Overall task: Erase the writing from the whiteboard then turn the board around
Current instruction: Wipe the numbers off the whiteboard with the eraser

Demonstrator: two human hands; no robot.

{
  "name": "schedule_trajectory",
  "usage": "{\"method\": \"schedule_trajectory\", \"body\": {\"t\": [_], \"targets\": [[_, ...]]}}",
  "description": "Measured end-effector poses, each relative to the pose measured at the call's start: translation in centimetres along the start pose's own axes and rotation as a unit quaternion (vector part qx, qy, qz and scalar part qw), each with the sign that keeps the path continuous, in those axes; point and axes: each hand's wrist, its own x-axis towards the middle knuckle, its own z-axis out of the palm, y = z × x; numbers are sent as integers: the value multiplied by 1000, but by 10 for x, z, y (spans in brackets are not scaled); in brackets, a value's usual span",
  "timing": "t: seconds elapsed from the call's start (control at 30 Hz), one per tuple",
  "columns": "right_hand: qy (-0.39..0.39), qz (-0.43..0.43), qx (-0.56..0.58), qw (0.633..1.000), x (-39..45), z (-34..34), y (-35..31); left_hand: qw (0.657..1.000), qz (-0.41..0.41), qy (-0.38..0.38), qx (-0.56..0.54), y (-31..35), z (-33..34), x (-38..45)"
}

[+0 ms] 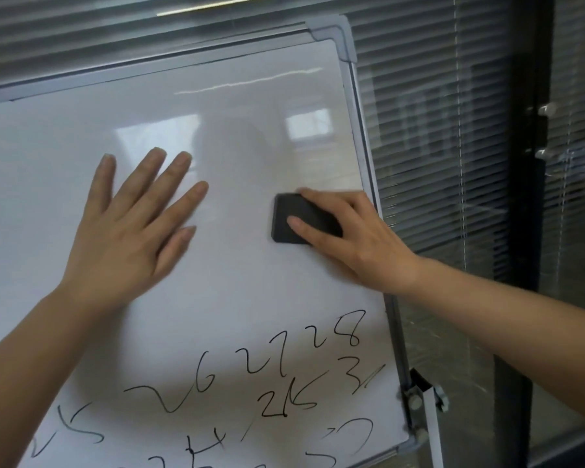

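The head view looks down on a whiteboard (pixel 237 136) in a grey frame, tilted so that its top right corner sits high in the picture. Black marker writing (pixel 277 376) crowds the lower part of the board: loose digits that read roughly as "6", "27", "28", "215" and "3", with a wavy stroke at the left and more scrawls below that are cut off by the picture's edge and cannot be read. The upper part of the board is white, with reflections of a light strip and bright windows on its glossy face. No brand or label can be made out on anything. The left hand (pixel 132 228) lies flat on the board with fingers straight and spread, holding nothing. The right hand (pixel 358 238) grips a black eraser (pixel 293 217) against the board near the right frame edge, the thumb on its near side and a finger over the top. Both forearms are bare. At the board's lower right a metal bracket with bolts (pixel 419 403) joins the frame to a white stand leg (pixel 431 430). Behind the board runs a glass partition with horizontal blinds (pixel 436 130), and further right a dark door frame (pixel 534 197) carrying small metal fittings.
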Motion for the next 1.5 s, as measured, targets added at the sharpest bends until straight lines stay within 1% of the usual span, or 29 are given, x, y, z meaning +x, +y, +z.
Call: {"method": "schedule_trajectory", "body": {"t": [0.1,0.2,0.27,0.33,0.47,0.53,0.73,0.9,1.03,1.2,1.27,1.37,1.5], "targets": [[-2,9,19,1000,-3,4,-6,1000,2,5,-5,-1,-2,-1],[-55,-48,55,996,-32,12,-26,1000,4,5,-6,-2,-1,-2],[-81,-76,58,992,-41,13,-28,1000,4,5,-5,-1,-1,-1],[-76,-70,54,993,-36,8,-19,1000,5,7,-5,0,0,0],[-35,-11,32,999,-12,-3,2,1000,9,11,-6,0,0,0],[-29,-3,28,999,-12,-3,1,1000,12,14,-4,-1,0,-2],[-60,-34,37,997,-46,3,-21,1000,16,19,-3,-4,3,-3],[-83,-66,31,994,-41,-6,-21,1000,4,11,6,0,2,-1],[-55,-46,82,994,-18,-11,-52,1000,-6,-5,-8,2,-3,1],[-26,-58,121,991,25,0,-95,997,31,-53,-52,-14,-19,-9],[-18,-73,121,990,43,7,-115,996,25,-73,-44,-26,-31,-30],[-2,-92,125,988,69,21,-151,996,-8,-91,-21,-49,-55,-78],[-2,-118,121,986,98,43,-201,991,-32,-128,1,-79,-87,-138]]}}
